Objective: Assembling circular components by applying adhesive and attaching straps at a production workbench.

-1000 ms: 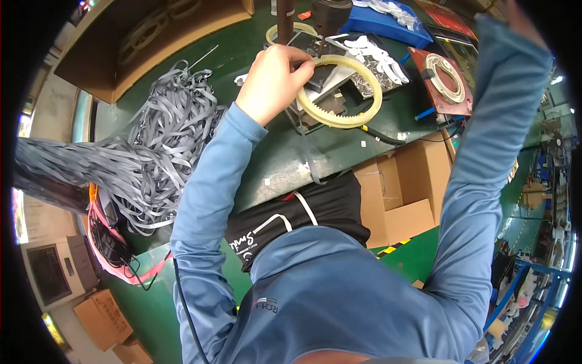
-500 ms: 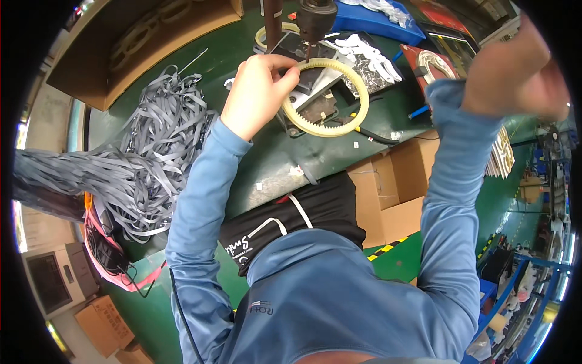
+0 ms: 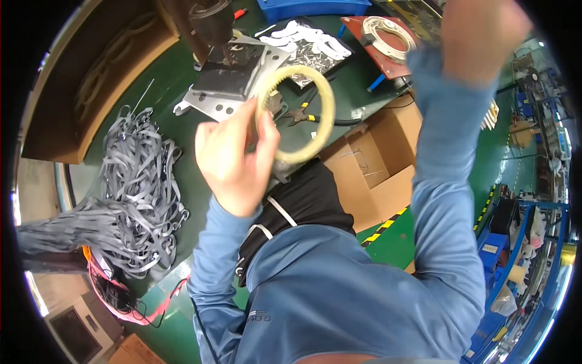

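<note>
My left hand [image 3: 233,155] is closed on a cream-coloured ring gear [image 3: 327,112] with teeth along its inner edge, pinching its left side between thumb and fingers. The ring is tilted, in the air on my side of a drill chuck [image 3: 212,23]. Beyond the hand, a dark block and a metal plate [image 3: 267,64] sit below the chuck. My right hand [image 3: 479,39] is raised at the upper right, smeared by motion; its fingers cannot be made out. Pliers [image 3: 298,114] with yellow-and-black handles lie on the green bench [image 3: 167,82], seen through the ring.
A heap of grey lanyard straps [image 3: 142,182] lies at left, near a large cardboard box [image 3: 97,79]. White parts [image 3: 303,39] lie at the back by a blue bin [image 3: 312,7]. Another ring [image 3: 388,39] rests on a red plate. An open carton [image 3: 376,176] stands right of my lap.
The ring has come away from under the drill chuck toward me and tilted, still in my left hand. My right hand stays raised and blurred. The whole view has shifted.
</note>
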`<state>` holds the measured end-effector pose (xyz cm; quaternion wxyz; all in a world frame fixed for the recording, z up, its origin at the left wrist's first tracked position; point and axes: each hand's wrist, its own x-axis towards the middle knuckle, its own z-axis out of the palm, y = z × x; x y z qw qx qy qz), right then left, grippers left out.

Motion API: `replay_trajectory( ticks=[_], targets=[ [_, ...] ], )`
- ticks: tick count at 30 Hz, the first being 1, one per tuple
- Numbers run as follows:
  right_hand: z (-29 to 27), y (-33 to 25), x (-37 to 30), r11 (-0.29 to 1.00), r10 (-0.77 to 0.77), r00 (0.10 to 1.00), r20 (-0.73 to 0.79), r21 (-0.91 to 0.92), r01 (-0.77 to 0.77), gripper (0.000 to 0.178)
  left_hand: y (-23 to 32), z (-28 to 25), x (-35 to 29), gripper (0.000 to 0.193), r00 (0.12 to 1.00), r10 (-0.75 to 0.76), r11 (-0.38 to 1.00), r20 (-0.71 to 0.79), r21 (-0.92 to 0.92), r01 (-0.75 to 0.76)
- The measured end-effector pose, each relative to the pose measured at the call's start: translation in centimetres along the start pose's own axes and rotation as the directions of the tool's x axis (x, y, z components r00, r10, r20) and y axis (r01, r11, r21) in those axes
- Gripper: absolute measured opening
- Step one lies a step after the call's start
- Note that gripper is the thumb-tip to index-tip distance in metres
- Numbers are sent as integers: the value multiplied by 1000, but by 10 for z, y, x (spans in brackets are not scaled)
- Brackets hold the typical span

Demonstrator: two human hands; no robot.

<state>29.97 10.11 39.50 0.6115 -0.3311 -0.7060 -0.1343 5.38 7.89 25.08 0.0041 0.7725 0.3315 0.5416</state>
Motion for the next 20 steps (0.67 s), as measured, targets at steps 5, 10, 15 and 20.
replay_trajectory(
  ticks=[5,10,15,20],
  targets=[
    [-17,-35,-128,722,549,803,232,353,-596,71,33,38,-9,30,867,-423,809,-262,-540,232],
    [-50,-20,-167,594,773,633,-39,392,-702,41,70,96,6,34,796,-554,252,243,-863,438],
    [-116,109,-110,656,754,657,-22,-41,-754,36,67,132,17,38,354,-80,-233,932,-363,902],
    [-116,210,-98,438,845,450,290,109,-892,29,64,158,20,38,372,-51,-351,927,-365,862]
  ],
)
